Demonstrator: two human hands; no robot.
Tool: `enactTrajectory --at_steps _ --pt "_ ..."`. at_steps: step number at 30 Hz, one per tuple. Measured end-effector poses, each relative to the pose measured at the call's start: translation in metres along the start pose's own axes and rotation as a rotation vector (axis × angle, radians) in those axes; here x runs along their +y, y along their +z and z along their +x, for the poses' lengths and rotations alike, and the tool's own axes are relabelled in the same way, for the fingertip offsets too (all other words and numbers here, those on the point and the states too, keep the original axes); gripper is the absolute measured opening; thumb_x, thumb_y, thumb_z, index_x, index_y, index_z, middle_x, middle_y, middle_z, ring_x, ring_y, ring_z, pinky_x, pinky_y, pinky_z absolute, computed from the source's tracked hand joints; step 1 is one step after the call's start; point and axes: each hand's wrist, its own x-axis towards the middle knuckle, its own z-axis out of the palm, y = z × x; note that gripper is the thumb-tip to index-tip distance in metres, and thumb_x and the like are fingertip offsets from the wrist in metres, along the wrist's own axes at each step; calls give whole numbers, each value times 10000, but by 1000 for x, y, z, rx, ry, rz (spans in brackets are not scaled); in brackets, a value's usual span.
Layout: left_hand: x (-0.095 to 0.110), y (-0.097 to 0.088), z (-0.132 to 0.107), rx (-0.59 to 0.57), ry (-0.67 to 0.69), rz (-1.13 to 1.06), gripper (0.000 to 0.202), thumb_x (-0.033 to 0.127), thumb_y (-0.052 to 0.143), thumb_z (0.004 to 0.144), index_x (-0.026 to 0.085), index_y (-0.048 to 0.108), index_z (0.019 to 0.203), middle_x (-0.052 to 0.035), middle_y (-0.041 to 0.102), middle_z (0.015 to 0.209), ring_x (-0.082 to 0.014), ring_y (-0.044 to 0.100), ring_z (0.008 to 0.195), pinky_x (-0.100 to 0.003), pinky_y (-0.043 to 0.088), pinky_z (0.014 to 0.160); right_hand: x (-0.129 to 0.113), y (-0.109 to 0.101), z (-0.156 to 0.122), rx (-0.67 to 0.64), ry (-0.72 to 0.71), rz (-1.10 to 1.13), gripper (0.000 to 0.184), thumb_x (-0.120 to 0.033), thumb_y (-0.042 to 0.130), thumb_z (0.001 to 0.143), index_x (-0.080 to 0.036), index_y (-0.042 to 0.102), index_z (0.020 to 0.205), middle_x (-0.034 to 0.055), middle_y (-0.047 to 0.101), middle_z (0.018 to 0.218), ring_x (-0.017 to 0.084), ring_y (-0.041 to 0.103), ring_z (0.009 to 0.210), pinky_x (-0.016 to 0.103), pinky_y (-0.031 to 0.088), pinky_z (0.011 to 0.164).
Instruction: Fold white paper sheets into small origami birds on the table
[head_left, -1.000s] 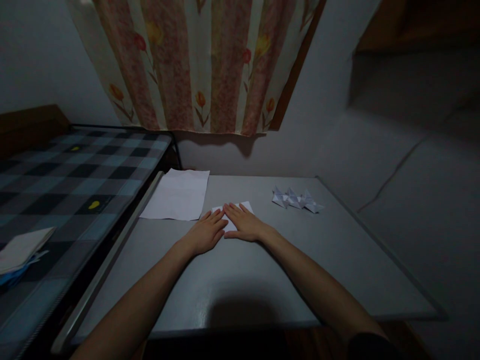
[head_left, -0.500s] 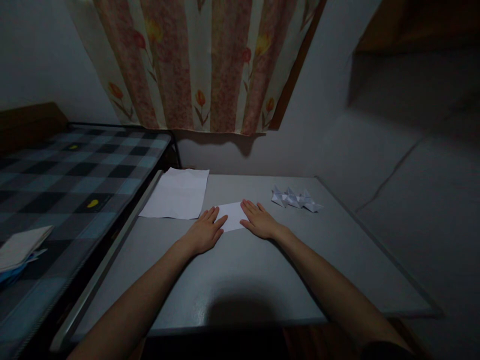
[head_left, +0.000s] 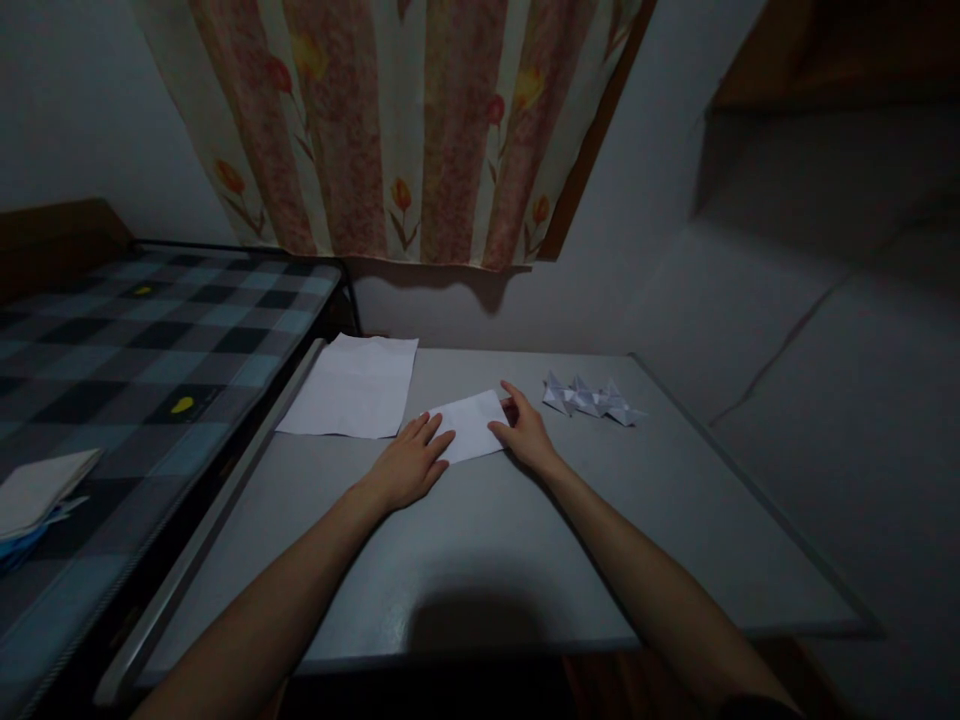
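Note:
A small folded sheet of white paper (head_left: 471, 424) lies on the grey table between my hands. My left hand (head_left: 409, 462) rests flat over its left end, fingers spread. At the opposite end, my right hand (head_left: 527, 432) has the paper's right edge between thumb and curled fingers, and that edge looks slightly raised. Some of the right fingertips are hidden behind the paper and hand. Several folded white paper shapes (head_left: 589, 396) with pointed tips stand in a row to the right, beyond my right hand.
Larger white sheets (head_left: 352, 388) lie at the table's (head_left: 480, 540) back left corner. A bed with a checked cover (head_left: 217, 330) runs along the left side, with a pale folded item (head_left: 45, 490) on it. A curtain (head_left: 405, 130) hangs behind; a wall closes off the right.
My right hand has gone from lying flat on the paper to holding its right edge, which has come up slightly. My left hand has stayed in place.

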Motion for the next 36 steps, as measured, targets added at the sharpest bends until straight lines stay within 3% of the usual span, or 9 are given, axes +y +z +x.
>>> enactTrajectory --at_steps 5,10,14,16,19,25,28,32,36 --pt "3 -4 1 102 -3 -37 626 338 524 871 206 282 1433 -136 239 1531 -336 211 1407 -532 269 1117 -2 -6 1 134 -55 -31 336 -321 584 728 -186 680 1020 74 664 904 241 591 908 415 459 883" --pt "1 -6 3 360 -94 -105 885 429 583 839 159 38 1482 -199 230 1516 -329 265 1388 -519 319 1093 5 -22 -1 68 -32 149 198 -348 597 718 -179 678 782 55 671 813 218 615 791 389 495 779" --pt "-7 0 4 536 -93 -160 792 474 654 786 135 306 1411 -196 497 1343 -324 470 1246 -501 421 1007 13 -38 -2 15 -90 243 107 -271 615 703 -193 677 743 35 684 776 194 632 765 371 499 767" --pt "-9 3 4 530 16 -181 537 426 665 795 173 524 1247 -139 629 1187 -293 557 1150 -475 465 954 17 -44 -3 -8 -167 218 91 -211 612 687 -199 696 722 44 702 803 197 642 801 376 493 801" --pt "-7 4 4 467 193 -220 217 317 628 845 201 653 1027 -75 709 1025 -240 616 1069 -419 500 907 20 -54 -4 -117 -273 60 240 -107 542 681 -219 739 761 56 726 897 205 650 885 396 475 871" --pt "-1 5 3 268 304 -176 172 284 579 883 195 679 989 -58 721 1009 -217 637 1040 -382 510 895 4 -69 -15 -297 -291 -210 393 -58 422 775 -213 740 948 78 714 1033 203 640 981 413 466 924" --pt "1 5 3 216 293 -144 197 309 564 892 192 678 1001 -66 711 1040 -211 638 1027 -369 505 898 -13 -67 -26 -456 -314 -244 374 -190 551 810 -220 651 1170 92 617 1250 218 544 1175 427 399 1020" --pt "4 3 5 174 268 -107 218 328 559 894 183 673 1011 -64 704 1048 -208 638 995 -364 501 889 -26 -54 -37 -682 -315 -329 741 -487 759 668 -227 528 1322 106 441 1441 298 345 1355 484 253 1114" --pt "6 0 5 145 263 -92 229 343 533 908 186 669 1005 -58 702 1033 -208 628 987 -363 488 888 -26 -42 -40 -736 -329 -404 818 -558 771 624 -259 507 1338 86 421 1457 327 301 1376 520 194 1123"
